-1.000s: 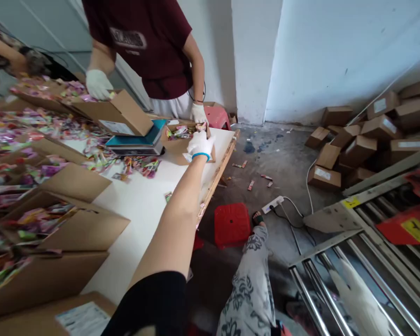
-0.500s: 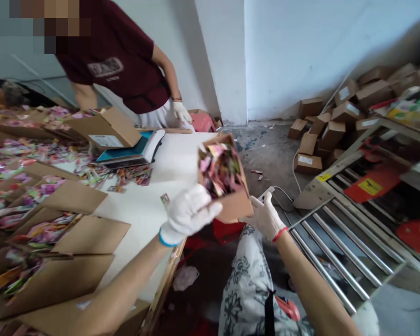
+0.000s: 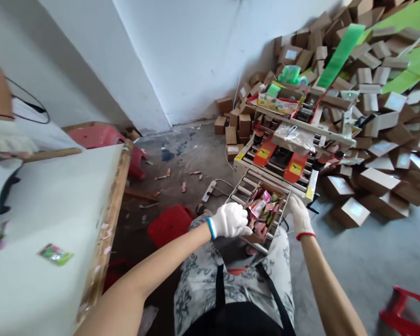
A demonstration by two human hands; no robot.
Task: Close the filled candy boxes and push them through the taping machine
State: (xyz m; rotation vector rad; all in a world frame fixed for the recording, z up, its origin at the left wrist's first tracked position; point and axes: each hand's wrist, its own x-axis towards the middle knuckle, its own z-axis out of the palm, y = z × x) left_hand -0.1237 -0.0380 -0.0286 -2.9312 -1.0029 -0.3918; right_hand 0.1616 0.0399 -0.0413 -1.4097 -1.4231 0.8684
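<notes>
A small open cardboard box (image 3: 275, 190) full of colourful snack packets (image 3: 261, 205) rests on the metal rollers (image 3: 245, 190) of a conveyor in front of my lap. My left hand (image 3: 231, 220), in a white glove with a blue cuff, is curled against the box's left side. On the other side, my right hand (image 3: 300, 215), in a white glove with a red cuff, has its fingers stretched out along the conveyor's right rail. It looks apart from the box. Part of the box's near left side is hidden by my left hand.
Beyond the rollers stands a tape-sealing machine (image 3: 294, 163) with orange guides. Many cardboard boxes (image 3: 381, 182) are heaped behind it. At left is a white table (image 3: 56, 200) with a loose packet (image 3: 55, 254); a co-worker's gloved hand (image 3: 10, 136) is beside it. Red stools (image 3: 171, 226) stand below.
The box has gone from the air beside the table onto the conveyor rollers, carried rightward by my hands. My right hand has come off it. The view has swung right.
</notes>
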